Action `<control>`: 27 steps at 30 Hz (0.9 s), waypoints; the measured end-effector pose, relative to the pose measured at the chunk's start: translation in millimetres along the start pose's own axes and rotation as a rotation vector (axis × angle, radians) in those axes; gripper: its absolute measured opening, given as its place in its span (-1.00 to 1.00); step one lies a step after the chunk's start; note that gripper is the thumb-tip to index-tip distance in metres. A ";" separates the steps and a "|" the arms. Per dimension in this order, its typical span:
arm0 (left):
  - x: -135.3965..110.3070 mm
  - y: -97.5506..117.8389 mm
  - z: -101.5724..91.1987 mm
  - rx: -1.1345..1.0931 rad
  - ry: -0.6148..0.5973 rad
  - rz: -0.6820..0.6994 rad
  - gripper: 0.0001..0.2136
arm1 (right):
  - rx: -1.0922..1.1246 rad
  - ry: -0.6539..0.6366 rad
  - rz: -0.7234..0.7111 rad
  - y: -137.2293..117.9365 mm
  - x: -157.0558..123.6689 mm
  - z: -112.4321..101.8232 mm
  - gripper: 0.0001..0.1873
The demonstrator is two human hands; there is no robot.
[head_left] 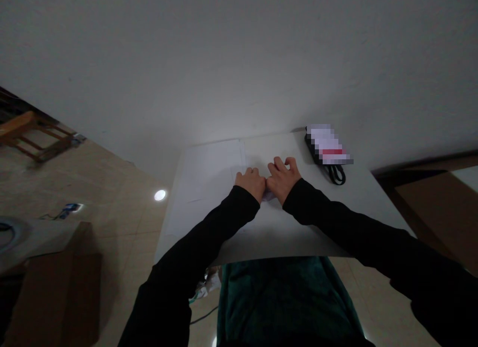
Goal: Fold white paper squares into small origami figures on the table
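Observation:
My left hand (252, 182) and my right hand (284, 178) meet knuckle to knuckle over the middle of a white table (291, 240). Both are closed, with the fingers curled. Between and below them shows a bit of a small pale, paper-like piece (268, 195); most of it is covered by my hands, so its kind is unclear. The right index finger is bent up away from the others. Left of my hands, large white paper sheets (209, 170) lie flat on the table, close to my left hand.
A black pouch-like item with a blurred white and red top (328, 144) and a black strap (338, 174) lies at the back right. The wall (239, 63) borders the table's far edge. Cardboard boxes (56, 292) stand at left, a wooden stool (33, 133) farther back.

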State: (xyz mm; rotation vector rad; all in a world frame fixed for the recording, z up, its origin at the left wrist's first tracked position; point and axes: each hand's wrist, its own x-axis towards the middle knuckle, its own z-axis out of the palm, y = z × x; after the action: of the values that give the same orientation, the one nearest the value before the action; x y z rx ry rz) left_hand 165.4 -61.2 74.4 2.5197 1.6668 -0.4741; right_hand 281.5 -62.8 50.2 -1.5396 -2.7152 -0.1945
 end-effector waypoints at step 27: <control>10.5 -20.5 5.5 -0.018 0.117 0.088 -0.78 | 0.071 -0.192 -0.055 17.7 14.8 -2.7 -0.84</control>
State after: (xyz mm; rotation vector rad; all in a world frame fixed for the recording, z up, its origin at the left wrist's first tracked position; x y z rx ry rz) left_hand 149.4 -44.9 68.1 2.6418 1.5804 -0.3088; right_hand 288.9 -41.5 55.7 -1.5412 -2.8745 0.0522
